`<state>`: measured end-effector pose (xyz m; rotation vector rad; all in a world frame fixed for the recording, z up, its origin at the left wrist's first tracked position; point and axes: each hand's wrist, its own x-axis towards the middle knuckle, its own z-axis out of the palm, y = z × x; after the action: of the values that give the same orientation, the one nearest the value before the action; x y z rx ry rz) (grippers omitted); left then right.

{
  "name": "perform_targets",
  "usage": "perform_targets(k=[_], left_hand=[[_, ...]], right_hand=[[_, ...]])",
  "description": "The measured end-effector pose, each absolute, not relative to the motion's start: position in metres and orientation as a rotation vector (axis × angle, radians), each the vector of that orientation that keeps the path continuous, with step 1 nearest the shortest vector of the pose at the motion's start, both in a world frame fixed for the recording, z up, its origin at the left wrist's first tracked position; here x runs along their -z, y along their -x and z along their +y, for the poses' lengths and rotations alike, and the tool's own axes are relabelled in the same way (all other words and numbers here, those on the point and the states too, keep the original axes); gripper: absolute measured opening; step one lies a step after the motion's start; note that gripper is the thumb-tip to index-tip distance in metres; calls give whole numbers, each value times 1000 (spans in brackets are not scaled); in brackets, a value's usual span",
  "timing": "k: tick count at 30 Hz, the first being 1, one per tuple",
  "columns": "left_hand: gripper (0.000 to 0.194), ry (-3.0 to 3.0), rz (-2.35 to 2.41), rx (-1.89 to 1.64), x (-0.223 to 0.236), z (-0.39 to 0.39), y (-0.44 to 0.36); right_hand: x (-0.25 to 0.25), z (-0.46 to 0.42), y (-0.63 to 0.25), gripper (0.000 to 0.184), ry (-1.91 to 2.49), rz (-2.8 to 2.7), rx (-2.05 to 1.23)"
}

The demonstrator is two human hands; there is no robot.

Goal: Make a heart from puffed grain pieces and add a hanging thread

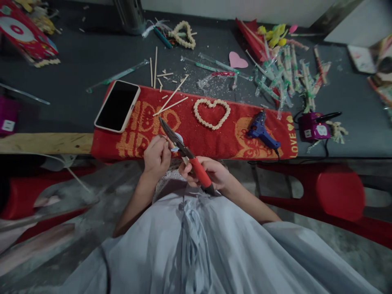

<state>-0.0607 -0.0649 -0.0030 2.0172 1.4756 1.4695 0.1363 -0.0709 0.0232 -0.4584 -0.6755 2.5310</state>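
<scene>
My right hand (204, 171) is closed round the red handles of a pair of cutting pliers (183, 152), whose dark jaws point up and left over the red towel (226, 134). My left hand (157, 156) is pinched shut beside the jaws, on something too small to make out. A small pale round piece (177, 143) shows just behind the jaws. Both hands hover over my lap at the table's near edge.
On the red towel lie a phone (117, 105), a beaded heart (212, 113), thin wooden sticks (171, 102) and a blue glue gun (261, 130). Further back: another beaded heart (183, 34), a pink paper heart (237, 61), wrapped sticks (288, 73). A red stool (339, 192) stands at right.
</scene>
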Motion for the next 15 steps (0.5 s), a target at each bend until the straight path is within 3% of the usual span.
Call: perform_targets(k=[3,11,15], left_hand=[[54,-2037,1494,-1466,5,-66,62],[44,-2090,1436,-1506,3,-65,64],[45,-2106,1447,-1494,3,-65,63]], right_hand=[[-18,-73,-139,17,521,-727,-2545],[-17,-78,-143,39,447,-660,-2576],[-20,-78,-141,33,468,-703,-2520]])
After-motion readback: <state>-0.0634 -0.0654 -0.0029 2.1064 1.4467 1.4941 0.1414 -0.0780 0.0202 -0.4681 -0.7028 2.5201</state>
